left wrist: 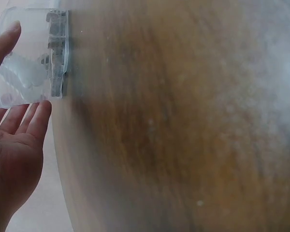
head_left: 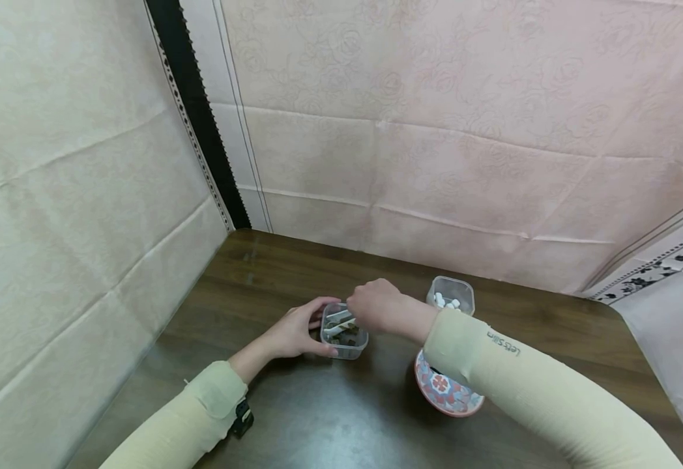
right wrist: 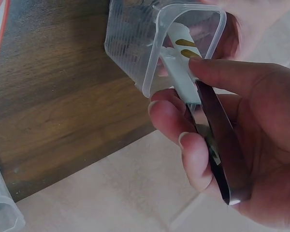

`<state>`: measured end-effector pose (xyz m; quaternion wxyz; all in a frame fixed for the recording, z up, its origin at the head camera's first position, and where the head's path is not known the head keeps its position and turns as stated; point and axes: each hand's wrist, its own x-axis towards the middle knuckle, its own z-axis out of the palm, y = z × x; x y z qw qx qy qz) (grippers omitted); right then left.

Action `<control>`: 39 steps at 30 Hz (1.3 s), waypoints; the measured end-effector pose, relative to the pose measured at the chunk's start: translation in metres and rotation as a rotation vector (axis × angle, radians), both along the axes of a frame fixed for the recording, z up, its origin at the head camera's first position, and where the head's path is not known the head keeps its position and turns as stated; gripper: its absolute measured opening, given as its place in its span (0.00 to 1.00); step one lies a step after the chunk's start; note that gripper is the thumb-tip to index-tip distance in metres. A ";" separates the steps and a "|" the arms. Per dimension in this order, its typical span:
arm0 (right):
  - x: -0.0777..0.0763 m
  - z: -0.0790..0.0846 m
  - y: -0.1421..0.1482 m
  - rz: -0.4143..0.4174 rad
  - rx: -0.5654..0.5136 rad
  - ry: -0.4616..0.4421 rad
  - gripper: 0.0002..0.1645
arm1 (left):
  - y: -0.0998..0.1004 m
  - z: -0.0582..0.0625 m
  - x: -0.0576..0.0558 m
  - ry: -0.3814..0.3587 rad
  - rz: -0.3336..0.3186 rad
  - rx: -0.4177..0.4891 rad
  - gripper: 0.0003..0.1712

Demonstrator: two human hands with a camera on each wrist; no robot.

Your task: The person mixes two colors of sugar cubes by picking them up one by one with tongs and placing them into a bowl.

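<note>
A small clear plastic container (head_left: pixel 348 352) stands on the table with small dark pieces (head_left: pixel 347 338) at its bottom. My left hand (head_left: pixel 296 331) grips it from the left, thumb on the near side and fingers on the far side; the left wrist view shows the fingers against its wall. In my right hand (right wrist: pixel 266 111) is a pair of metal tongs (right wrist: pixel 226 140), pinched between thumb and fingers. Their white tips (right wrist: pixel 179 72), one with gold marks, reach inside the container. What the tips touch is hidden.
Behind my right forearm, a second clear container (head_left: pixel 454 287) holds several white pieces (head_left: pixel 448 303). A patterned red-rimmed bowl (head_left: pixel 448 397) sits nearer, partly covered by the right sleeve (head_left: pixel 511 365). Cloth-covered walls (head_left: pixel 435 163) border the brown wooden table (head_left: pixel 294 404).
</note>
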<state>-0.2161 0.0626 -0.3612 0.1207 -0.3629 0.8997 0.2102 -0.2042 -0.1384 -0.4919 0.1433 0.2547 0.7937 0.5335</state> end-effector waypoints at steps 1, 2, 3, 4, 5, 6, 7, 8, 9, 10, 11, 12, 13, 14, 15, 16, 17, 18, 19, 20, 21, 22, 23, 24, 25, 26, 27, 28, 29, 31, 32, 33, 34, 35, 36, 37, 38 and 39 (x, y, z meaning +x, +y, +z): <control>0.000 -0.001 -0.001 0.000 -0.001 -0.001 0.10 | 0.000 0.000 0.000 0.000 0.001 0.000 0.53; -0.001 -0.001 -0.001 0.000 -0.002 -0.002 0.10 | 0.000 0.000 0.000 -0.001 0.001 0.000 0.53; -0.001 -0.002 -0.001 -0.001 -0.001 -0.004 0.11 | 0.000 0.000 0.000 -0.001 0.002 -0.001 0.52; -0.002 -0.003 -0.002 -0.003 0.000 -0.006 0.11 | 0.000 0.000 0.000 0.000 0.003 -0.003 0.52; -0.002 -0.003 -0.002 -0.006 0.000 -0.008 0.11 | 0.000 0.000 0.001 -0.003 0.004 -0.003 0.52; -0.003 -0.004 -0.002 -0.009 -0.001 -0.008 0.11 | 0.000 0.000 0.001 -0.006 0.004 -0.004 0.52; -0.003 -0.004 -0.002 -0.013 -0.001 -0.010 0.12 | 0.000 -0.001 0.000 -0.009 0.004 -0.004 0.52; -0.004 -0.005 -0.002 -0.017 0.000 -0.011 0.12 | 0.000 -0.001 0.000 -0.011 0.003 -0.004 0.52; -0.004 -0.005 -0.002 -0.019 0.000 -0.010 0.12 | 0.000 -0.002 0.000 -0.011 0.003 -0.005 0.52; -0.004 -0.005 -0.003 -0.022 0.000 -0.010 0.12 | 0.000 -0.002 0.000 -0.013 0.002 -0.004 0.52; -0.005 -0.006 -0.003 -0.023 0.000 -0.010 0.12 | 0.000 -0.002 0.000 -0.014 0.002 -0.004 0.52; -0.005 -0.006 -0.003 -0.022 -0.002 -0.008 0.12 | 0.000 -0.003 0.000 -0.012 0.003 -0.005 0.52; -0.005 -0.006 -0.004 -0.021 -0.001 -0.007 0.12 | 0.000 -0.003 0.000 -0.012 0.003 -0.005 0.52; -0.005 -0.006 -0.004 -0.019 0.000 -0.005 0.12 | 0.000 -0.003 0.000 -0.011 0.003 -0.004 0.52; -0.005 -0.005 -0.005 -0.017 0.000 -0.004 0.12 | 0.000 -0.003 0.000 -0.009 0.004 -0.005 0.52; -0.004 -0.005 -0.005 -0.017 0.002 -0.002 0.12 | 0.000 -0.003 0.000 -0.008 0.004 -0.004 0.51; -0.004 -0.005 -0.006 -0.016 0.003 -0.003 0.12 | 0.000 -0.004 0.000 -0.008 0.004 -0.004 0.51; -0.004 -0.005 -0.006 -0.016 0.005 -0.001 0.11 | 0.000 -0.004 0.000 -0.008 0.003 -0.003 0.51; -0.003 -0.005 -0.006 -0.018 0.009 -0.003 0.11 | 0.001 -0.004 0.000 -0.006 0.003 -0.001 0.51; -0.002 -0.006 -0.007 -0.021 0.011 -0.004 0.11 | 0.001 -0.004 0.000 -0.005 0.002 -0.002 0.51; -0.001 -0.006 -0.007 -0.024 0.013 -0.003 0.11 | 0.001 -0.004 0.000 -0.002 0.001 0.000 0.51; 0.000 -0.007 -0.007 -0.027 0.015 -0.003 0.11 | 0.001 -0.004 0.000 -0.002 0.000 0.003 0.51; 0.000 -0.007 -0.006 -0.029 0.016 -0.003 0.11 | 0.001 -0.003 0.000 -0.003 -0.002 0.005 0.51; 0.001 -0.008 -0.006 -0.032 0.015 -0.005 0.10 | 0.002 -0.003 0.000 -0.004 -0.004 0.009 0.51; 0.001 -0.008 -0.005 -0.035 0.016 -0.008 0.10 | 0.002 -0.003 0.000 -0.006 -0.005 0.011 0.51; 0.001 -0.009 -0.004 -0.038 0.015 -0.010 0.10 | 0.002 -0.002 0.000 -0.008 -0.006 0.012 0.51; 0.001 -0.009 -0.004 -0.041 0.015 -0.014 0.10 | 0.002 -0.002 0.000 -0.009 -0.007 0.014 0.51; 0.001 -0.009 -0.003 -0.044 0.016 -0.020 0.10 | 0.002 -0.002 0.000 -0.012 -0.008 0.014 0.51; 0.001 -0.009 -0.003 -0.047 0.017 -0.028 0.10 | 0.002 -0.001 0.000 -0.012 -0.008 0.013 0.51; 0.001 -0.008 -0.002 -0.053 0.020 -0.039 0.10 | 0.002 -0.001 0.000 -0.011 -0.007 0.008 0.51; 0.001 -0.008 -0.003 -0.055 0.021 -0.041 0.11 | 0.002 -0.001 0.000 -0.010 -0.007 0.007 0.51; 0.001 -0.007 -0.003 -0.057 0.020 -0.043 0.11 | 0.002 -0.001 0.000 -0.010 -0.007 0.007 0.50; 0.001 -0.007 -0.003 -0.055 0.019 -0.042 0.11 | 0.002 -0.001 0.000 -0.011 -0.007 0.007 0.50; 0.001 -0.007 -0.003 -0.053 0.018 -0.038 0.11 | 0.001 -0.001 -0.001 -0.011 -0.007 0.009 0.50; 0.001 -0.007 -0.004 -0.050 0.017 -0.035 0.11 | 0.001 -0.001 0.000 -0.012 -0.007 0.010 0.50; 0.001 -0.007 -0.005 -0.047 0.016 -0.032 0.11 | 0.001 -0.002 0.000 -0.013 -0.008 0.012 0.50; 0.001 -0.008 -0.005 -0.044 0.015 -0.029 0.11 | 0.001 -0.002 0.000 -0.015 -0.009 0.014 0.50; 0.000 -0.008 -0.006 -0.041 0.016 -0.028 0.11 | 0.002 -0.002 0.000 -0.017 -0.010 0.016 0.50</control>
